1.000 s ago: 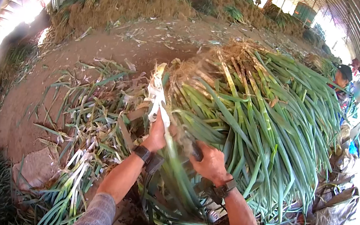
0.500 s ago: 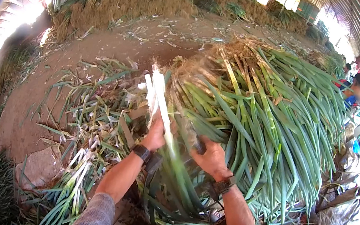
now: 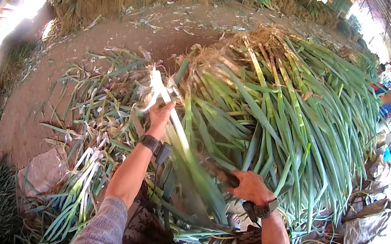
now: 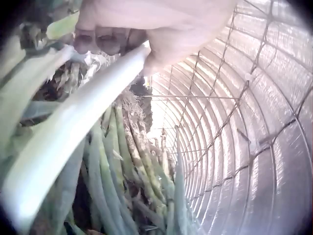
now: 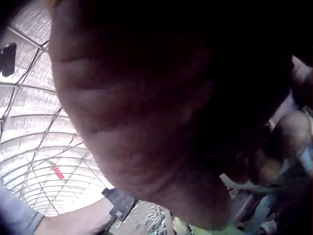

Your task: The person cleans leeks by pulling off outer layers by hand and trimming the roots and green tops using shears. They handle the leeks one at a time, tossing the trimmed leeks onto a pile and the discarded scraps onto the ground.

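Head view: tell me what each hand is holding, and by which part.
The left hand grips a long green onion by its white stem. The right hand holds a tool by its dark handle; the other end is blurred.

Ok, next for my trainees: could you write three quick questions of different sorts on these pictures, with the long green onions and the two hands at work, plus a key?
1. What does the left grip hold?
a) a basket
b) a white-stemmed onion
c) a length of hose

2. True or false: the big heap of onions lies on the person's left.

3. Fill in the blank: the loose white-stemmed bunch lies on the ground to the person's ____.

Key:
1. b
2. False; the big heap is on the person's right.
3. left
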